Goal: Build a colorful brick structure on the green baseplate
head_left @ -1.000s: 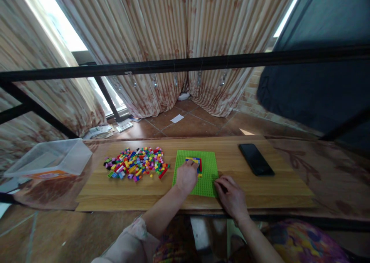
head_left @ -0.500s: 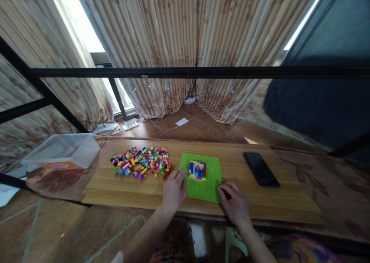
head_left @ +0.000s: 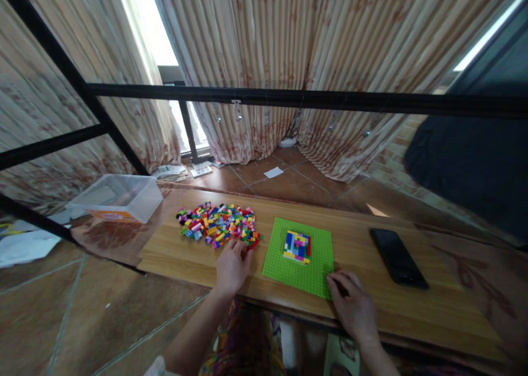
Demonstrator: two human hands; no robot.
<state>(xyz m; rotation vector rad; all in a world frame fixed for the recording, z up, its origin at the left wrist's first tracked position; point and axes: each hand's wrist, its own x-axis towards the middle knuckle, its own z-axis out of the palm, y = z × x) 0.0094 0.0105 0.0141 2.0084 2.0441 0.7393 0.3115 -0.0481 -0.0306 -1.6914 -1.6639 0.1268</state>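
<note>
Green baseplate (head_left: 301, 271) is being held down by the right hand (head_left: 355, 309), fingers flat and open; left hand (head_left: 233, 263) is touching loose bricks (head_left: 216, 227), grip unclear.

1. The left hand (head_left: 233, 265) lies palm down just left of the green baseplate (head_left: 289, 271), fingers stretched forward; its bare forearm runs back toward the body.
2. The right hand (head_left: 355, 304) sits at the baseplate's near right corner, fingers bent, fingertips touching it, nothing gripped.

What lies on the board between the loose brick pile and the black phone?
The green baseplate, carrying a small patch of joined bricks, in the head view.
</note>
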